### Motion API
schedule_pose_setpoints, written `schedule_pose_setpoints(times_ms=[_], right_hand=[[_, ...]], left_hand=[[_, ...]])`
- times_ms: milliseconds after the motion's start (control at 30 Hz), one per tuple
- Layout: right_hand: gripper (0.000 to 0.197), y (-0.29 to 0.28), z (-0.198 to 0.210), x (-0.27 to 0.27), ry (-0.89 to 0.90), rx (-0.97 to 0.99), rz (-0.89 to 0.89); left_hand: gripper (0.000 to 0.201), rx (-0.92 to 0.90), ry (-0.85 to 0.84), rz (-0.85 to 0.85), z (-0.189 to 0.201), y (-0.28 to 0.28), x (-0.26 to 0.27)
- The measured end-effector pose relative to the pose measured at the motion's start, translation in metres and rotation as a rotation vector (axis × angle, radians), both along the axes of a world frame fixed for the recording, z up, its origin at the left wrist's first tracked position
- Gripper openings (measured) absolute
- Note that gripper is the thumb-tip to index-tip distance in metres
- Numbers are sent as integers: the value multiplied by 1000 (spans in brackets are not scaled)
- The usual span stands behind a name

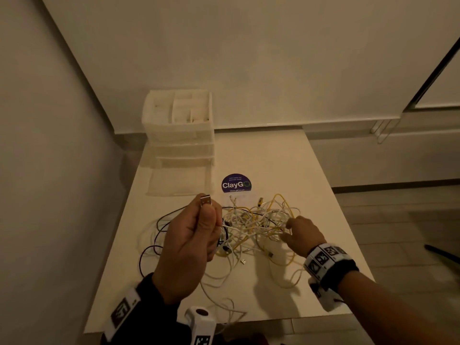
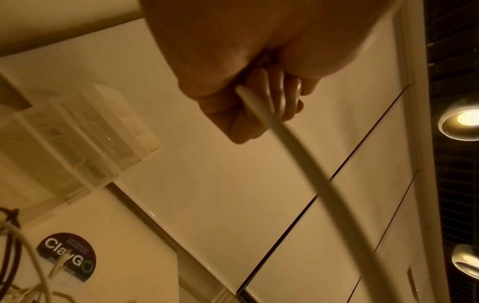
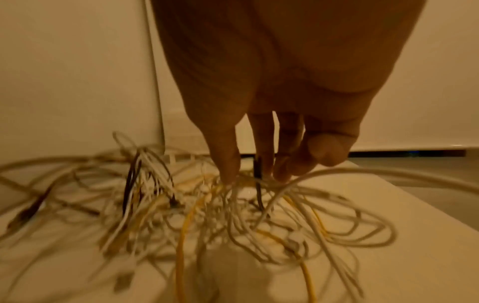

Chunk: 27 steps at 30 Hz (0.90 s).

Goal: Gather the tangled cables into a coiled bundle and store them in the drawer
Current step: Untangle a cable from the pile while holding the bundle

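A tangle of white, yellow and black cables (image 1: 258, 225) lies in the middle of the white table (image 1: 311, 175). My left hand (image 1: 211, 212) is raised over the tangle's left side and grips a white cable just below its USB plug (image 1: 206, 200), which points up. In the left wrist view the fingers (image 2: 282, 102) curl round that white cable (image 2: 261, 116). My right hand (image 1: 286, 231) reaches into the tangle from the right. Its fingertips (image 3: 228, 166) pinch a bunch of strands (image 3: 259, 184) that fan out below them. A clear plastic drawer unit (image 1: 179, 135) stands at the back left, its bottom drawer (image 1: 179, 181) pulled out.
A round purple ClayGo sticker (image 1: 236, 183) is on the table behind the tangle. Loose cable loops (image 1: 149, 245) trail to the left edge and the front edge (image 1: 224, 317). A wall runs close along the left. Floor lies to the right.
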State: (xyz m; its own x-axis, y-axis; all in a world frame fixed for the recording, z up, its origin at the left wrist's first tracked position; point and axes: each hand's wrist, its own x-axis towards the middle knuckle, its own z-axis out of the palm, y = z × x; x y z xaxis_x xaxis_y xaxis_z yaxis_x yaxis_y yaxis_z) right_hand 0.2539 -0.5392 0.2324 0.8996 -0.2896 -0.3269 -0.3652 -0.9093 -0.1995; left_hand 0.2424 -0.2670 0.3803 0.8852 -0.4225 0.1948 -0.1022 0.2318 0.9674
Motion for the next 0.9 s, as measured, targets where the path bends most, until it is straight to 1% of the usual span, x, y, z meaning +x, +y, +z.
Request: schedule_pose_setpoints(times_ms=[33,67,133,233,300,367,433,500,600,700,767,800,833,900], right_hand=[[21,0,-4,2,59,-24,13],[17,0,-8,3,81,-34,24],[13,-1,-15,4,63,-51,45],[13,-9,-20,2,-8,-29,71],[18,-17,-18,-1,-65,-11,84],[22,-25,-10,-2,-115,0,103],[18,-31,7,0,-201,50,106],[16,-32,31,5,-352,174,89],[16,-27,77,17,-555,409,-10],[18,-15,121,30,-721,848,-127],[20,-5,145,37,-753,1136,-174],[21,1,154,40,-749,1224,-164],[22,8,162,42,-743,1265,-132],[27,19,172,46,-764,1272,-59]], left_hand=[[52,5,-2,7,-1,-2,1],[51,17,-9,18,-2,-3,1],[48,42,-35,38,-6,-4,2],[47,53,-33,50,-10,-4,6],[47,48,-19,62,-13,-4,10],[48,53,-12,73,-15,-6,15],[49,57,-25,78,-16,-10,21],[45,77,-62,90,-16,-16,30],[38,149,-121,105,-14,-28,43],[26,220,-163,91,-12,-44,56],[23,270,-197,89,-10,-57,66],[24,288,-194,89,-9,-65,72],[25,298,-189,91,-8,-72,77],[25,294,-188,83,-7,-84,84]])
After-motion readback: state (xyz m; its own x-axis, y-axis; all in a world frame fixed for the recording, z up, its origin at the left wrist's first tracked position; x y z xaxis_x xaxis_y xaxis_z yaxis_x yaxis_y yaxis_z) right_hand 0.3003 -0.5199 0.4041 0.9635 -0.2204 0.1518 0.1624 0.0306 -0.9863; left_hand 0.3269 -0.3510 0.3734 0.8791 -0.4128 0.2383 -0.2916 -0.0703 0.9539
